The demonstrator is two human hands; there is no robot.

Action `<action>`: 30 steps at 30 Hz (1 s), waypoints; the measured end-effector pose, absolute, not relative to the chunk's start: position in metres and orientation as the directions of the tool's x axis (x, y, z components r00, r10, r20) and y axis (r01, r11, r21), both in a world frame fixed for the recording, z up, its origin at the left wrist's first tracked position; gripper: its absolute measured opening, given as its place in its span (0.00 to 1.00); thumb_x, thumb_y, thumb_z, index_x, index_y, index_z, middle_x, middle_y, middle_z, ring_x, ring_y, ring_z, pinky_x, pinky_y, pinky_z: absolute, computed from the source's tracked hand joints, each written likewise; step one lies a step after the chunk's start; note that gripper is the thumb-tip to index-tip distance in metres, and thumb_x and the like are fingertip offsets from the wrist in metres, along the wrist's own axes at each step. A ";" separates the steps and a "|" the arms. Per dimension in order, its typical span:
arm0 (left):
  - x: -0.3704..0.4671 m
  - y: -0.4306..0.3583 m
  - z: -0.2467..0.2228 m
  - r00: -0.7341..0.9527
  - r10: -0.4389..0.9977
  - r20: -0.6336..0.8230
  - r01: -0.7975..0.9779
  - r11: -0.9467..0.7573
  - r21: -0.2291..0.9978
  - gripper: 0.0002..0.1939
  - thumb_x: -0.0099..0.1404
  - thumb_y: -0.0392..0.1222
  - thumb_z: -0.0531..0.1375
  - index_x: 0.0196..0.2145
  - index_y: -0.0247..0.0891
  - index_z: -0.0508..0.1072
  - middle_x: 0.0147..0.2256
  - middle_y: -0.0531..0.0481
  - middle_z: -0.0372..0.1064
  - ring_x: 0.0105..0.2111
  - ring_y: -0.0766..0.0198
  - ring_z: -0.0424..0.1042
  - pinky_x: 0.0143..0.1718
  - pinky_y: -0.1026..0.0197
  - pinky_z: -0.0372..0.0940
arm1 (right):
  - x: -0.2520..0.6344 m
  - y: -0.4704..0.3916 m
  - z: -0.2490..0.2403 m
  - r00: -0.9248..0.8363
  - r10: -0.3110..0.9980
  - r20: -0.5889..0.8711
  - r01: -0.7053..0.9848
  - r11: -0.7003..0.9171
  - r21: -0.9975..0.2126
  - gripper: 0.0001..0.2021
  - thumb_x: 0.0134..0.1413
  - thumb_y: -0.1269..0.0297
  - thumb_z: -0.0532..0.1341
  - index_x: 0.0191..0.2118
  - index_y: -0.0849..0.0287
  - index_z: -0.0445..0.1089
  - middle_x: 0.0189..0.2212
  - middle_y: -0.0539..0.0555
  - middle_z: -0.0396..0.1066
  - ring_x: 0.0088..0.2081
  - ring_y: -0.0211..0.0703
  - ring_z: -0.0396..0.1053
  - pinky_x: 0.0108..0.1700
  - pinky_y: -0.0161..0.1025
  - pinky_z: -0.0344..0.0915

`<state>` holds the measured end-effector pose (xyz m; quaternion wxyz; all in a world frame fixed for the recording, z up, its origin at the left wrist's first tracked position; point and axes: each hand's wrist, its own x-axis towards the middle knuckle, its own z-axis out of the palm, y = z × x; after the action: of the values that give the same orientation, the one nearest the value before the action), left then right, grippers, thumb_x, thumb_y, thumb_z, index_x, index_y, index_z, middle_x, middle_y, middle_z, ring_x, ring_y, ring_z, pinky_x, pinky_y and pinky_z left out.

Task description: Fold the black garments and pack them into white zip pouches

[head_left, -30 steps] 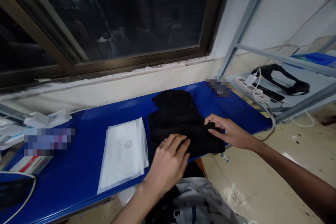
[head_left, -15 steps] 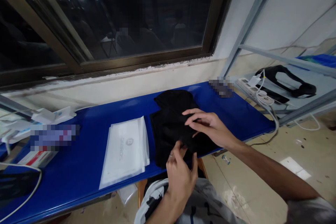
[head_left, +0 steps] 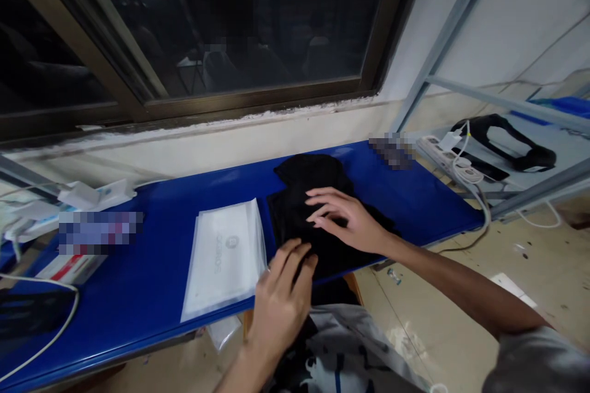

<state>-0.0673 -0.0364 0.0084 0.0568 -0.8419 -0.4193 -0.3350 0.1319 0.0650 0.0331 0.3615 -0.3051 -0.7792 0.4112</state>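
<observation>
A black cloth garment [head_left: 306, 181] lies on the blue tabletop [head_left: 157, 221], its folds hard to make out in the dark fabric. Over its middle is my right hand [head_left: 348, 221], fingers apart and slightly bent, with nothing seen in them. My left hand [head_left: 283, 288] is at the garment's near left edge, fingers loosely curved and apart; whether the fingertips touch the cloth I cannot tell. Left of the garment lies a stack of frosted white zip bags [head_left: 225, 258] with printed lettering, its right side close to my left hand.
Power strips with plugs [head_left: 99, 196] and a red-and-white box [head_left: 74, 267] sit at the left. A white cable [head_left: 59, 331] curves over the table's left end. Beyond the right end, a metal frame [head_left: 442, 37] stands beside a shelf with another power strip [head_left: 445, 156] and a black strap-like object [head_left: 516, 141].
My left hand has moved left from the garment's near edge toward the zip bags, its fingers opening out of a bent pose. My right hand has shifted slightly left over the cloth.
</observation>
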 end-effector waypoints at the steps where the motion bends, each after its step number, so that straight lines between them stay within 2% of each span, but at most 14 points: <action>1: -0.076 -0.029 0.014 0.485 0.658 0.576 0.733 -0.665 0.142 0.18 0.67 0.23 0.56 0.52 0.32 0.71 0.54 0.37 0.71 0.58 0.47 0.67 0.52 0.48 0.70 | 0.140 0.058 0.034 -0.559 0.739 0.375 0.250 0.582 -0.774 0.12 0.66 0.64 0.59 0.53 0.55 0.71 0.58 0.58 0.67 0.46 0.43 0.77 0.49 0.43 0.75; 3: -0.090 -0.014 0.021 0.602 0.642 0.475 0.706 -0.706 0.059 0.20 0.67 0.25 0.55 0.55 0.33 0.70 0.56 0.37 0.70 0.58 0.45 0.66 0.52 0.45 0.69 | 0.150 0.045 0.030 -0.675 0.627 0.388 0.387 0.749 -0.537 0.10 0.64 0.66 0.60 0.49 0.56 0.74 0.50 0.58 0.74 0.48 0.47 0.75 0.51 0.46 0.73; 6: -0.096 0.003 0.022 0.686 0.651 0.324 0.691 -0.723 -0.009 0.20 0.68 0.27 0.56 0.56 0.35 0.70 0.53 0.40 0.72 0.56 0.45 0.67 0.54 0.42 0.66 | 0.149 0.030 0.016 -0.808 0.537 0.242 0.499 0.842 -0.205 0.14 0.63 0.68 0.60 0.53 0.58 0.73 0.50 0.61 0.75 0.50 0.55 0.74 0.51 0.53 0.72; 7: -0.096 0.006 0.021 0.694 0.658 0.293 0.692 -0.722 -0.017 0.20 0.68 0.27 0.56 0.56 0.35 0.70 0.52 0.41 0.72 0.56 0.45 0.67 0.55 0.42 0.65 | 0.145 0.027 0.012 -0.814 0.541 0.213 0.524 0.841 -0.136 0.15 0.63 0.69 0.59 0.54 0.59 0.72 0.51 0.63 0.74 0.51 0.57 0.73 0.52 0.54 0.72; 9: -0.094 0.010 0.019 0.696 0.674 0.249 0.699 -0.715 -0.019 0.21 0.67 0.26 0.55 0.56 0.35 0.69 0.53 0.41 0.71 0.55 0.47 0.67 0.53 0.44 0.66 | 0.139 0.026 0.009 -0.797 0.574 0.190 0.571 0.817 -0.076 0.19 0.61 0.72 0.58 0.57 0.60 0.69 0.53 0.64 0.73 0.52 0.57 0.72 0.52 0.53 0.71; 12: -0.093 0.013 0.019 0.681 0.704 0.203 0.721 -0.692 -0.019 0.21 0.67 0.26 0.54 0.55 0.34 0.68 0.53 0.39 0.70 0.52 0.48 0.69 0.48 0.48 0.69 | 0.134 0.035 0.016 -0.769 0.618 0.164 0.601 0.786 -0.145 0.24 0.59 0.76 0.58 0.60 0.58 0.65 0.51 0.62 0.73 0.50 0.54 0.73 0.49 0.49 0.72; 16: -0.095 0.020 0.022 0.691 0.692 0.209 0.709 -0.706 -0.009 0.18 0.65 0.25 0.55 0.51 0.35 0.70 0.47 0.40 0.72 0.50 0.49 0.70 0.48 0.48 0.69 | 0.144 0.052 0.035 -0.785 0.611 0.097 0.522 0.738 -0.428 0.21 0.60 0.70 0.61 0.59 0.53 0.64 0.51 0.56 0.74 0.50 0.49 0.74 0.50 0.43 0.70; 18: -0.098 0.026 0.022 0.695 0.677 0.241 0.689 -0.724 0.046 0.16 0.66 0.26 0.55 0.49 0.35 0.71 0.44 0.41 0.73 0.49 0.50 0.71 0.48 0.48 0.69 | 0.151 0.056 0.041 -0.792 0.607 0.066 0.496 0.702 -0.511 0.22 0.59 0.68 0.63 0.59 0.52 0.63 0.52 0.55 0.74 0.50 0.47 0.74 0.51 0.42 0.69; 20: -0.102 0.033 0.022 0.672 0.687 0.275 0.668 -0.723 0.175 0.15 0.68 0.29 0.55 0.51 0.36 0.71 0.43 0.42 0.73 0.47 0.52 0.72 0.48 0.50 0.70 | 0.156 0.057 0.041 -0.801 0.594 0.068 0.477 0.704 -0.526 0.26 0.58 0.67 0.64 0.61 0.53 0.61 0.54 0.57 0.72 0.52 0.49 0.73 0.54 0.44 0.69; 22: -0.107 0.041 0.024 0.618 0.729 0.295 0.636 -0.684 0.357 0.16 0.70 0.31 0.55 0.54 0.38 0.70 0.45 0.43 0.73 0.47 0.55 0.74 0.49 0.53 0.70 | 0.156 0.057 0.038 -0.819 0.561 0.123 0.450 0.759 -0.470 0.29 0.58 0.68 0.64 0.64 0.53 0.60 0.59 0.60 0.68 0.58 0.52 0.69 0.59 0.49 0.66; 25: -0.114 0.050 0.031 0.515 0.810 0.282 0.545 -0.563 0.621 0.18 0.72 0.36 0.55 0.58 0.40 0.67 0.48 0.45 0.74 0.48 0.58 0.75 0.51 0.55 0.69 | 0.154 0.059 0.036 -0.814 0.527 0.243 0.426 0.827 -0.367 0.23 0.62 0.71 0.60 0.62 0.53 0.66 0.63 0.63 0.63 0.61 0.54 0.66 0.62 0.55 0.63; 27: -0.118 0.053 0.040 0.480 0.841 0.250 0.441 -0.478 0.760 0.19 0.73 0.39 0.56 0.59 0.41 0.65 0.47 0.46 0.75 0.47 0.59 0.75 0.49 0.57 0.69 | 0.152 0.061 0.040 -0.758 0.561 0.332 0.399 0.802 -0.444 0.17 0.64 0.69 0.59 0.56 0.53 0.72 0.60 0.62 0.67 0.58 0.51 0.69 0.61 0.52 0.66; 30: -0.123 0.053 0.053 0.481 0.847 0.226 0.320 -0.409 0.854 0.16 0.74 0.43 0.56 0.57 0.42 0.70 0.48 0.44 0.75 0.49 0.57 0.74 0.49 0.56 0.69 | 0.151 0.061 0.052 -0.622 0.685 0.378 0.285 0.648 -0.706 0.12 0.63 0.59 0.64 0.50 0.54 0.76 0.48 0.57 0.74 0.48 0.46 0.74 0.51 0.42 0.71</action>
<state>-0.1233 0.0529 0.0531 -0.3884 -0.7678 -0.3800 -0.3395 0.1507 0.0609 0.0516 0.3269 -0.2865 -0.8470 0.3061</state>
